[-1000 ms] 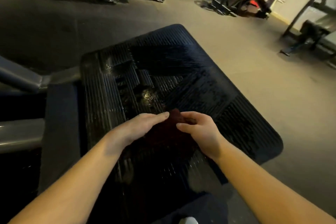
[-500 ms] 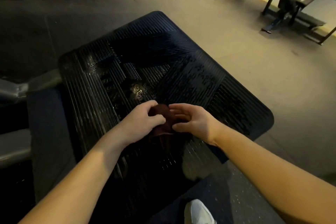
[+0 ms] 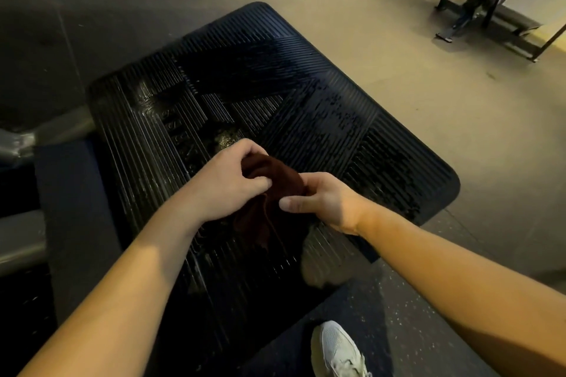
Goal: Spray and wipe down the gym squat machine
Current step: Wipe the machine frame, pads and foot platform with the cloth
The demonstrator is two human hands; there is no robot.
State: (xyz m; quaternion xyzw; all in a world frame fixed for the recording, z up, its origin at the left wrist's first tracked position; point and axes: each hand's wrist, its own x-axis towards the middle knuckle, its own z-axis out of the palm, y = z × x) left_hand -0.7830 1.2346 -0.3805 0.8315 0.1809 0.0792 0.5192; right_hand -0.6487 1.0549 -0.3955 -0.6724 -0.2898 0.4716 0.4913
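Dim gym floor spreads around the squat machine's ribbed footplate, which fills the middle and glistens wet near its centre (sprayed, I judge). Above its near half both hands bunch a dark cloth, likely gathering it into a wiping pad. The left hand pinches its top from nine o'clock, and the right hand grips its edge from three o'clock. The rest hangs toward six.

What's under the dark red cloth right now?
The ribbed black footplate, with a glossy sheen showing around the cloth. The left hand and right hand both pinch the cloth above it. The strip directly beneath is covered, so its state cannot be seen.
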